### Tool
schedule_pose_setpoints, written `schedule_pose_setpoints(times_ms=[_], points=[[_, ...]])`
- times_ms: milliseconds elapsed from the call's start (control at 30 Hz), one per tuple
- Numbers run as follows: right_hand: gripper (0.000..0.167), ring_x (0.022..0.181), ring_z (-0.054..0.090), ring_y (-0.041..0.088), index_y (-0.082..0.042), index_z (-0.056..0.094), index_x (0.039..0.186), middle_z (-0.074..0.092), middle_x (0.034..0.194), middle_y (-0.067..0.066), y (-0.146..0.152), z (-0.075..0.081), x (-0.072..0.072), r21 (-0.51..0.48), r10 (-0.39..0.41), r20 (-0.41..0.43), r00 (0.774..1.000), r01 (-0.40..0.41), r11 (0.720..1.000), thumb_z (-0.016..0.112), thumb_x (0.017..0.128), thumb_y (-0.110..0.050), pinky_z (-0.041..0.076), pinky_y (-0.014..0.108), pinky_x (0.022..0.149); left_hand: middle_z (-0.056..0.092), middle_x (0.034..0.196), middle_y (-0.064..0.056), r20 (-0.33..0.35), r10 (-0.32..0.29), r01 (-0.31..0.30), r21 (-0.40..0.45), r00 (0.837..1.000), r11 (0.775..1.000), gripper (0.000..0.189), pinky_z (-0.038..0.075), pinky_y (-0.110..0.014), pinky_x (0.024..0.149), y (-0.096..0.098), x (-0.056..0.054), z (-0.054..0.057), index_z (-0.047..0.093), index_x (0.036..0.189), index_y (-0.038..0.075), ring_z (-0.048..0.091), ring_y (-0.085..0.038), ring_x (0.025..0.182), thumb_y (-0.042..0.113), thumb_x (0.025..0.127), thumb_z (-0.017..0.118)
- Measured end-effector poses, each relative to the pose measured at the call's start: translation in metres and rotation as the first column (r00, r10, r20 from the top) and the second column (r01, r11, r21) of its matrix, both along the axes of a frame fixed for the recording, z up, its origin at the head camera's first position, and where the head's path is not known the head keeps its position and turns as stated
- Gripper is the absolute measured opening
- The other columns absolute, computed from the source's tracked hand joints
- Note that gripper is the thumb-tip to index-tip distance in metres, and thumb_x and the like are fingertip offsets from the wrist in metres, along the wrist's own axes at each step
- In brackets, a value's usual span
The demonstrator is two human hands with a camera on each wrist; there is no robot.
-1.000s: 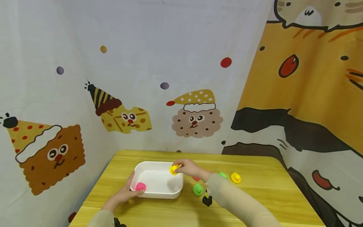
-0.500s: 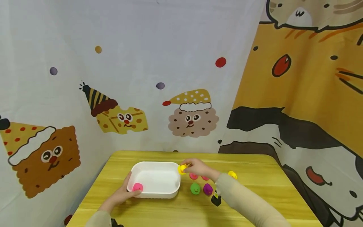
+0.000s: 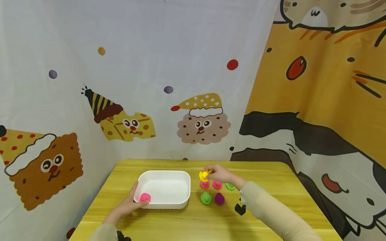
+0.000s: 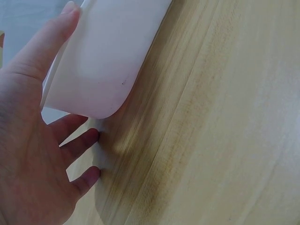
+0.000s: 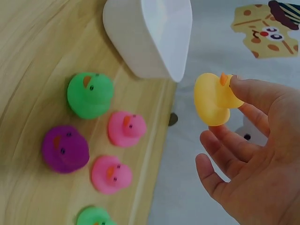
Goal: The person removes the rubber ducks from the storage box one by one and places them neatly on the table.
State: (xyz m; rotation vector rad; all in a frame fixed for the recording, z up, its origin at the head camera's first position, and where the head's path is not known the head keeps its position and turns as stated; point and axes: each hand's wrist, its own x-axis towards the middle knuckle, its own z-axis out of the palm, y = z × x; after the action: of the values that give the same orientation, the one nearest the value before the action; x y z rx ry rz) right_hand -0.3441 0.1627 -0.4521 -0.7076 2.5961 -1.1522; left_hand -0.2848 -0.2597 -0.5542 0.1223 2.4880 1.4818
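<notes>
My right hand pinches a yellow rubber duck between thumb and fingers, held up above the table to the right of the white plastic tub. At the tub's near left corner my left hand grips the tub, thumb along the near rim and fingers at the left side. Inside that corner sits a pink rubber duck. Below the right hand stand two pink ducks, a green duck, a purple duck and another green duck, partly cut off.
The wooden table runs back to a white curtain printed with cartoon figures. A black device sits by the right wrist. The right sleeve covers part of the table's right side.
My right hand has carried the yellow duck rightward from over the tub's right end to beyond its rim. The purple duck has come into view. My left hand keeps its place on the tub.
</notes>
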Motion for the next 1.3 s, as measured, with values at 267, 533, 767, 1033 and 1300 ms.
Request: schedule_pose_setpoints(times_ms=[267, 533, 767, 1033, 1300], points=[[0.031, 0.092, 0.061, 0.022, 0.001, 0.065, 0.119, 0.063, 0.116, 0.014, 0.026, -0.001, 0.003, -0.012, 0.037, -0.024, 0.999, -0.037, 0.999, 0.065, 0.089, -0.008, 0.053, 0.036, 0.079, 0.002, 0.153, -0.037, -0.033, -0.003, 0.003, -0.002, 0.999, 1.0, 0.112, 0.014, -0.064, 0.11, -0.001, 0.002, 0.002, -0.009, 0.153, 0.003, 0.018, -0.053, 0.137, 0.028, 0.085, 0.075], [0.032, 0.097, 0.06, 0.025, 0.001, 0.065, 0.119, 0.062, 0.121, 0.016, 0.046, -0.004, 0.008, -0.009, 0.0, 0.006, 1.0, 0.0, 1.0, 0.066, 0.089, -0.009, 0.052, 0.038, 0.082, 0.0, 0.154, -0.036, -0.018, -0.005, 0.004, -0.025, 1.0, 1.0, 0.112, 0.014, -0.065, 0.109, -0.004, -0.001, 0.002, -0.011, 0.153, 0.005, 0.016, -0.053, 0.137, 0.031, 0.086, 0.074], [0.032, 0.091, 0.06, 0.024, 0.005, 0.063, 0.119, 0.062, 0.117, 0.019, 0.065, -0.017, 0.012, -0.032, 0.015, 0.03, 0.999, -0.014, 0.999, 0.064, 0.089, -0.004, 0.054, 0.039, 0.077, -0.004, 0.155, -0.034, 0.004, -0.003, 0.003, -0.024, 1.0, 1.0, 0.113, 0.012, -0.066, 0.109, -0.004, -0.001, 0.001, -0.012, 0.153, 0.006, 0.011, -0.054, 0.138, 0.032, 0.086, 0.074], [0.029, 0.092, 0.06, 0.027, 0.008, 0.063, 0.116, 0.064, 0.112, 0.018, 0.086, -0.029, 0.022, -0.015, 0.008, 0.024, 1.0, -0.008, 1.0, 0.063, 0.089, -0.001, 0.055, 0.039, 0.076, -0.005, 0.154, -0.035, 0.013, -0.01, 0.01, -0.027, 1.0, 1.0, 0.112, 0.012, -0.068, 0.108, -0.003, 0.001, 0.001, -0.012, 0.153, 0.005, 0.011, -0.055, 0.137, 0.033, 0.086, 0.074], [0.028, 0.105, 0.057, 0.039, 0.006, 0.065, 0.114, 0.063, 0.114, 0.02, 0.102, -0.038, 0.032, 0.014, -0.038, 0.035, 0.999, 0.037, 0.999, 0.065, 0.087, -0.003, 0.053, 0.044, 0.081, -0.004, 0.154, -0.034, 0.018, -0.014, 0.015, -0.032, 1.0, 0.999, 0.113, 0.015, -0.069, 0.107, 0.0, -0.001, 0.0, -0.012, 0.153, 0.006, 0.014, -0.055, 0.137, 0.033, 0.085, 0.074]])
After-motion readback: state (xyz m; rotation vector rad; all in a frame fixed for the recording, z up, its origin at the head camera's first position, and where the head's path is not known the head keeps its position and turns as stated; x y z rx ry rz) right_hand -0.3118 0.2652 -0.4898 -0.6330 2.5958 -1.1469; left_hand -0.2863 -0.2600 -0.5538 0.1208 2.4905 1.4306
